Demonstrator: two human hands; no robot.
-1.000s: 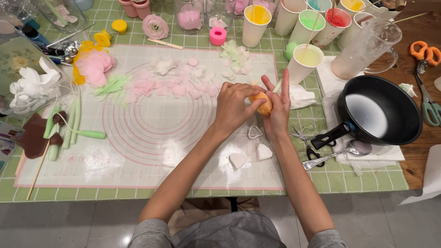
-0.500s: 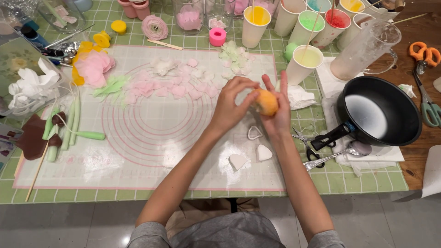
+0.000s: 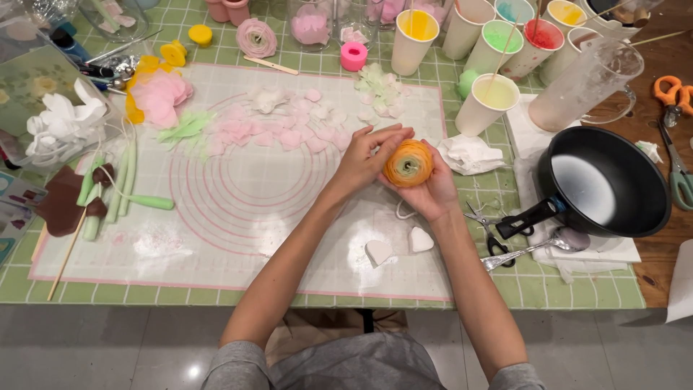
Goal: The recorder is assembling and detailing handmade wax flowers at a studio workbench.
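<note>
1. Desk (image 3: 289, 296) under a green checked cloth, carrying everything below.
2. Silicone mat (image 3: 238, 195) with ring markings, spread across the middle.
3. Black pan (image 3: 635, 180) at the right, handle aimed toward the mat.
4. Paper cups (image 3: 487, 105) of coloured liquid along the far edge.
5. Right hand (image 3: 432, 191) cupping an orange flower ball (image 3: 408, 163) from below, fingers curled around it, above the mat's right part.
6. Left hand (image 3: 364, 160) pinching the ball's left side, fingers closed on it.
7. White heart pieces (image 3: 420, 240) lying just below the hands.
</note>
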